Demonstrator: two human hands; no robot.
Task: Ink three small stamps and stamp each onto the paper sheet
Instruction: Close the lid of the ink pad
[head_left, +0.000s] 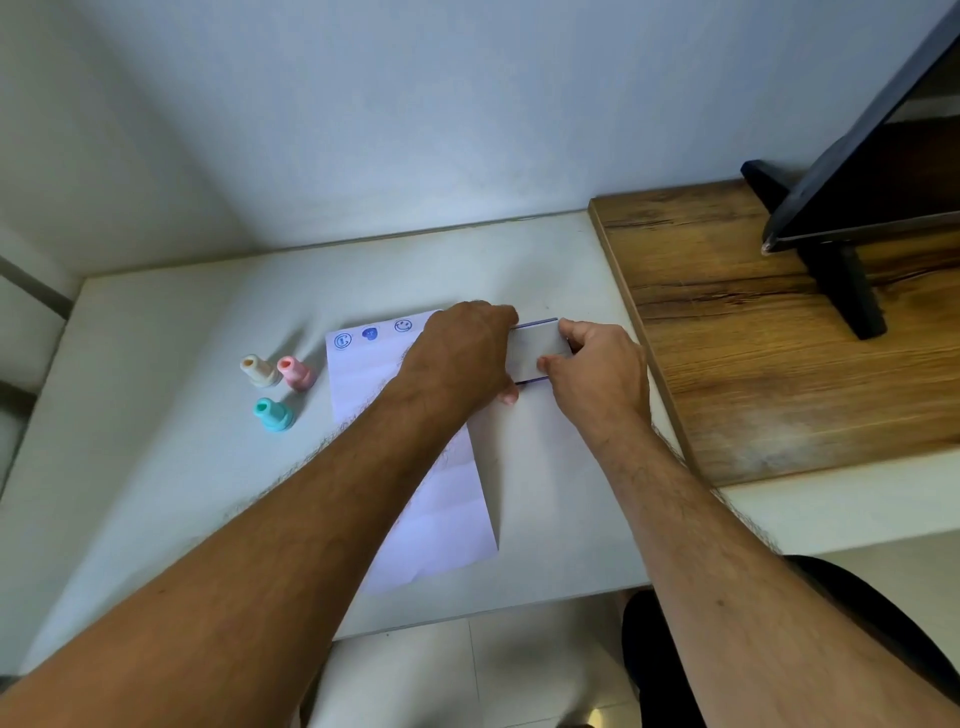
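Head view, layout: I saw a white desk (156, 467) with a paper sheet (436, 525) lying lengthwise away from me, three blue prints across its far edge.
Prints: a round face (342, 341), a solid blot (370, 333), a smiley (403, 326).
Stamps: beige stamp (259, 370), pink stamp (296, 372) and teal stamp (274, 414) stood upright, clustered just left of the sheet, well apart from both hands.
Ink pad case: a flat grey ink pad case (537, 353) lay at the sheet's far right corner, long axis running left to right, between the two hands.
Left hand: my left hand (460, 356) curled over the case's left end, fingers bent around it.
Right hand: my right hand (597, 374) pinched the right end, thumb on the near edge.
Key relation: both hands were on the case; the stamps lay to the left, nearer the left hand.
Judgement: stamping looked done; I took this as closing the case.
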